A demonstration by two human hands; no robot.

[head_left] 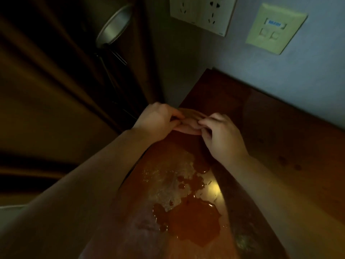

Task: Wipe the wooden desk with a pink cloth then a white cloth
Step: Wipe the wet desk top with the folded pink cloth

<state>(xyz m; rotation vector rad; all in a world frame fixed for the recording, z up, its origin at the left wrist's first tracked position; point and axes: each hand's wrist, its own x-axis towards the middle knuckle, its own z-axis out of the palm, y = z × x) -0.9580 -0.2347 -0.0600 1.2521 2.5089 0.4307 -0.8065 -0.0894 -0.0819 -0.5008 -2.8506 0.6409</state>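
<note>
A small folded pink cloth (188,122) lies near the far left edge of the wooden desk (270,139). My left hand (158,121) pinches its left side and my right hand (221,136) pinches its right side, fingers curled on the fabric. Most of the cloth is hidden between my fingers. Closer to me, a puddle of liquid (192,219) and smaller wet patches (194,181) spread over the desk between my forearms. No white cloth is in view.
The desk stands against a grey wall with a socket plate (202,13) and a switch plate (274,28). A round metal lamp or mirror on a stand (113,27) sits left of the desk, before a dark curtain. The room is dim.
</note>
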